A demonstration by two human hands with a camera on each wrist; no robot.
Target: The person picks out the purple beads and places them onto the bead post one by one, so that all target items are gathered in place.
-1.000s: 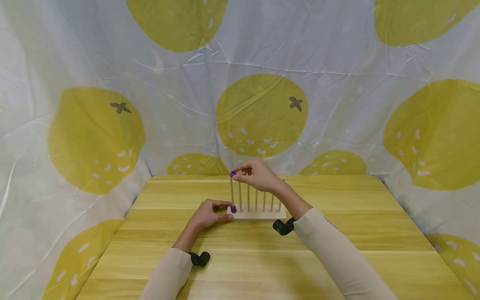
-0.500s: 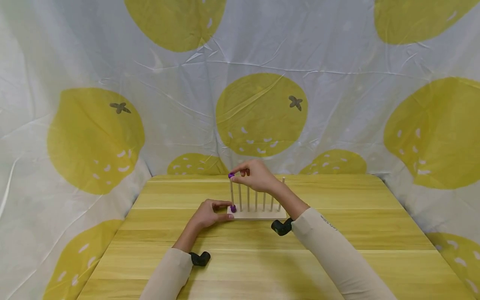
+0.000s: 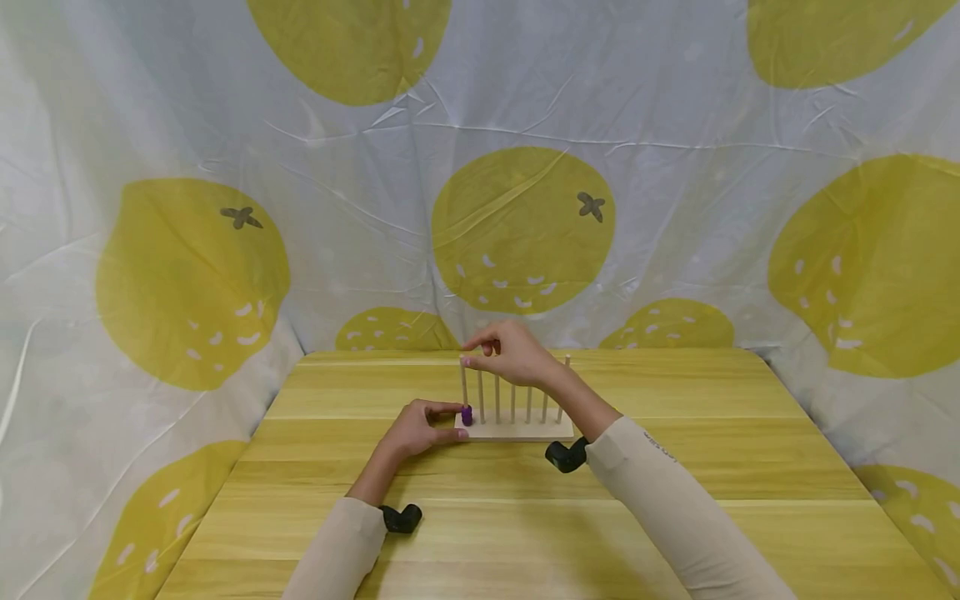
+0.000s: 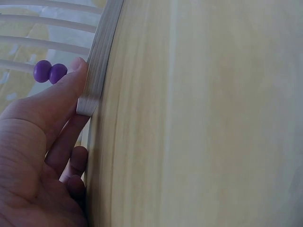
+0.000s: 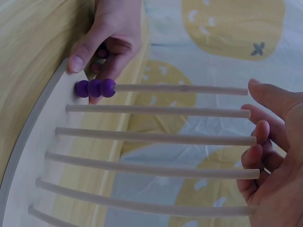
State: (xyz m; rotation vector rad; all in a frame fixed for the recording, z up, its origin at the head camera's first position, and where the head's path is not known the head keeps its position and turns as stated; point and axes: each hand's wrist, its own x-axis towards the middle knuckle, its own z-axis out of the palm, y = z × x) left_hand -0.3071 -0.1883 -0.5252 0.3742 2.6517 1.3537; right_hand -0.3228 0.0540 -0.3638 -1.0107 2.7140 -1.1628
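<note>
A pale wooden peg stand (image 3: 517, 430) with a row of upright pegs rests on the table. My left hand (image 3: 414, 428) grips the left end of its base, thumb on the front edge and fingers behind. Three purple beads (image 5: 94, 88) sit stacked at the foot of the leftmost peg (image 5: 180, 88), close by the left fingers. Two of those beads (image 4: 49, 72) show in the left wrist view, beyond the thumb. At the top of that same peg is my right hand (image 3: 513, 352), thumb and index finger apart around the tip, holding nothing.
The other pegs (image 5: 161, 137) bear no beads and run to the right below my right hand. A wood-grain table (image 3: 675, 533) lies underneath. Behind it hangs a white cloth (image 3: 360, 217) printed with yellow lemons. Black devices (image 3: 567, 455) are worn on both wrists.
A purple bead held by the right fingers at the peg's top was let go and slid down onto the beads at its foot. Both hands stayed nearly in place.
</note>
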